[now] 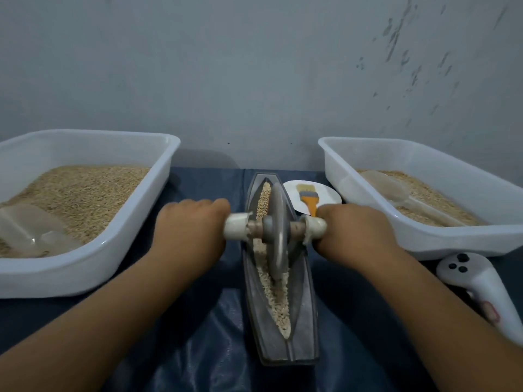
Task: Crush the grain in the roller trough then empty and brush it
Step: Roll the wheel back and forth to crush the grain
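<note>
Roller trough (278, 335): we judge it heavy, rigid.
Left hand (192, 230), right hand (353, 230) clamp axle handles (236, 225), nine and three o'clock.

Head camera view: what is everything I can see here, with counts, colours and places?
trough: one, grey, centre, holds grain
roller: one, grey disc, white handles, across trough
grain: tan, in trough
tubs: two, white, left and right, holding grain
scoops: two, clear, one per tub
brush: one, orange, on plate
plate: one, white, behind trough
controller: one, white, right edge
cloth: one, dark blue, underneath
left hand: grips left handle
right hand: grips right handle
</note>
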Motion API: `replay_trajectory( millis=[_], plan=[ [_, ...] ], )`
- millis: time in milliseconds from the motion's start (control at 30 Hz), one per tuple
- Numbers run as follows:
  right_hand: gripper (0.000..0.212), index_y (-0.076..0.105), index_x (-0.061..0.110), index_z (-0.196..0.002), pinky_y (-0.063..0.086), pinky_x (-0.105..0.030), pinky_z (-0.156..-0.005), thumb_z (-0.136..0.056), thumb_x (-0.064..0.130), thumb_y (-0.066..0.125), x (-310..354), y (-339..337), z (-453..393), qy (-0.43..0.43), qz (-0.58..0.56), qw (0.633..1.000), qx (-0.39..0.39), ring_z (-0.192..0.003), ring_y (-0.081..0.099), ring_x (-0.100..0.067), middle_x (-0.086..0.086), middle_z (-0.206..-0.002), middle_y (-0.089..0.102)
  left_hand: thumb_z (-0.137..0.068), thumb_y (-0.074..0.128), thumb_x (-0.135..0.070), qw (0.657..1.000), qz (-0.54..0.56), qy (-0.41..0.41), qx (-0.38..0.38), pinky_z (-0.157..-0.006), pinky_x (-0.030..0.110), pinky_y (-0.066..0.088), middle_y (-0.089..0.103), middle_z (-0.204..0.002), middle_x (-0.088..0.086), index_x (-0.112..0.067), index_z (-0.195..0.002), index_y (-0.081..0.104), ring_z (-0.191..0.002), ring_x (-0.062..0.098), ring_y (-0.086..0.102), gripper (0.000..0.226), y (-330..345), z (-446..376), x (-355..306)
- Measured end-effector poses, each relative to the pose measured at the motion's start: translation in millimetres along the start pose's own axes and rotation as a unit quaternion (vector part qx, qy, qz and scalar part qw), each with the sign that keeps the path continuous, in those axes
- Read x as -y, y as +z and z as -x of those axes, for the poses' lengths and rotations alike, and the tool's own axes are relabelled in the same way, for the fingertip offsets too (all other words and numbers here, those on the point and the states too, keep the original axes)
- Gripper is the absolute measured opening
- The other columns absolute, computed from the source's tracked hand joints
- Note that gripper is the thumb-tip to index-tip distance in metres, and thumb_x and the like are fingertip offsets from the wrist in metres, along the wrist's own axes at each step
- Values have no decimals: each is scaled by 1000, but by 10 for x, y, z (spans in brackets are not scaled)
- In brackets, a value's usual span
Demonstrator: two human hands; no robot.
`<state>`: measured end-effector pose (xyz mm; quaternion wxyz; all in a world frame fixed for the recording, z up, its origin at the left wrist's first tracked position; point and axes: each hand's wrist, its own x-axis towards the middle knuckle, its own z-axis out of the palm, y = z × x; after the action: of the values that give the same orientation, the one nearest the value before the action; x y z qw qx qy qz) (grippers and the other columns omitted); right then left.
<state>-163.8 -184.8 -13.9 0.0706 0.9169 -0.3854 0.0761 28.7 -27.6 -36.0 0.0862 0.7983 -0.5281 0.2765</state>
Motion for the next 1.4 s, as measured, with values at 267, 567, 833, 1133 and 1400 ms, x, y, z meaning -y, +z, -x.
replay_trajectory(
  millis=[267,567,833,1133,1400],
  plan=[
    [20,35,26,-62,16,-25,-48,-60,27,55,-26,161,-769,-20,34,994,-103,-47,34,-10,8,-54,41,-77,62,-21,999,24,-39,2,-57,31,40,45,-66,-4,-22,-78,45,-60,23,49,17,366,-607,136],
    [14,57,30,-82,16,-25,-47,-68,31,56,-35,202,-469,-34,47,993,-104,-52,41,-12,9,-57,44,-73,68,-25,1000,-16,-23,-8,-49,27,17,35,-59,-7,-23,-73,37,-52,20,35,30,235,-211,41],
    [10,48,29,-78,24,-26,-49,-72,30,56,-35,100,-55,-27,19,998,-45,-58,44,-15,8,-62,45,-78,58,-22,999,-34,-18,10,-52,29,22,36,-61,-6,-24,-73,36,-54,20,37,23,-23,37,-61],
    [16,44,27,-67,27,-24,-48,-73,30,58,-32,-190,407,-45,-2,999,-7,-57,47,-9,7,-64,52,-80,57,-22,1000,-6,-6,16,-52,28,29,41,-61,-6,-26,-73,35,-56,18,44,23,-354,368,-93],
    [12,51,27,-68,34,-23,-47,-68,34,60,-66,-225,439,-44,3,999,5,-58,52,-9,8,-64,57,-73,64,-18,1000,2,4,-11,-48,26,28,43,-57,-7,-25,-69,38,-50,18,43,26,-413,431,-86]
  ],
)
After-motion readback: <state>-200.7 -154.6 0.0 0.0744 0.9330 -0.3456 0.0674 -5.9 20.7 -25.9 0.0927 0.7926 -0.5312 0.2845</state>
